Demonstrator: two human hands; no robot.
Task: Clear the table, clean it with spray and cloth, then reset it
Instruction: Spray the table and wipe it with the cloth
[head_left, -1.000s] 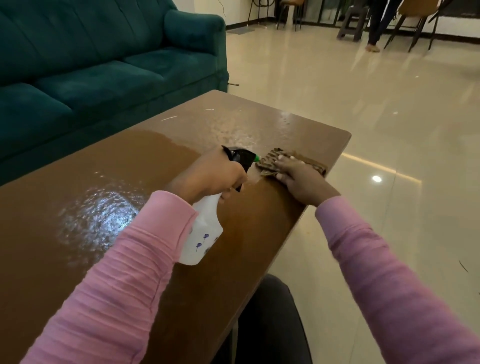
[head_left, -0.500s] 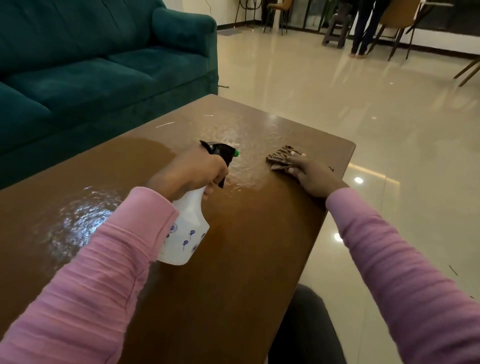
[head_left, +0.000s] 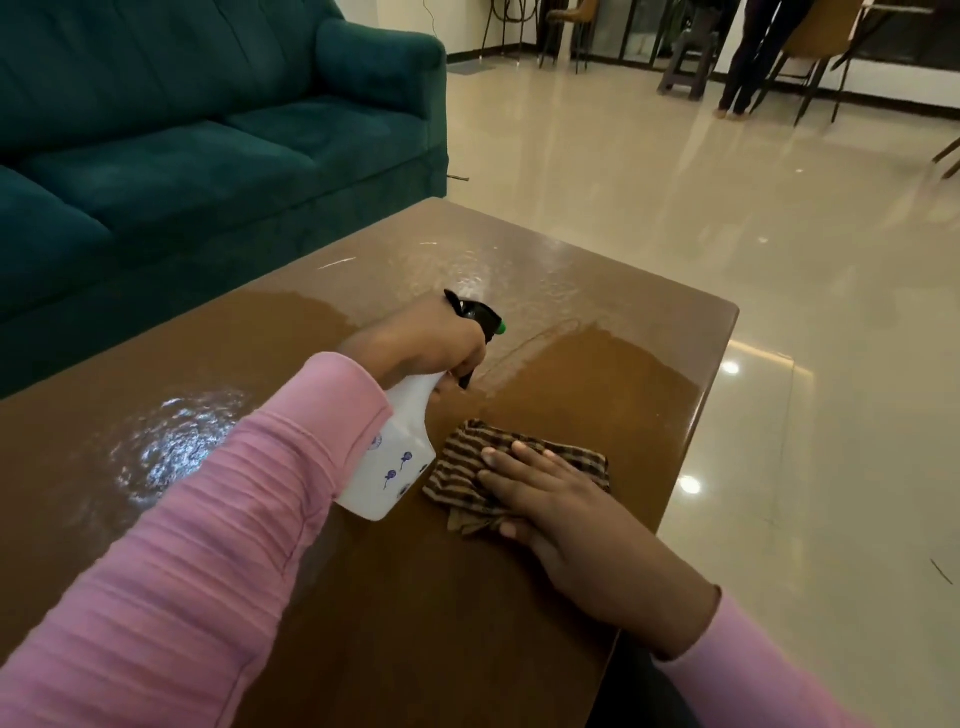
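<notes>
Right hand (head_left: 550, 506) lies flat, fingers straight, pressing the striped cloth (head_left: 462, 473) onto the worktop (head_left: 597, 379) near its right edge. Cloth: soft, limp, bunched in folds; probably damp, so likely to drag rather than slide. Best driven by palm pressure from above; to lift it, pinch a bunched fold.

Left hand (head_left: 421, 340) is curled round the neck of the spray bottle (head_left: 397, 457), fingers at the black trigger, nozzle aimed toward the far end. Bottle: white plastic, rigid, judged light; fill level not visible. Neck grip suits it. Its body sits just beside the cloth; contact with the worktop cannot be told.

Left forearm crosses the worktop diagonally; right wrist is low. Wet sheen (head_left: 176, 447) at left. Teal sofa (head_left: 208, 135) beyond.
</notes>
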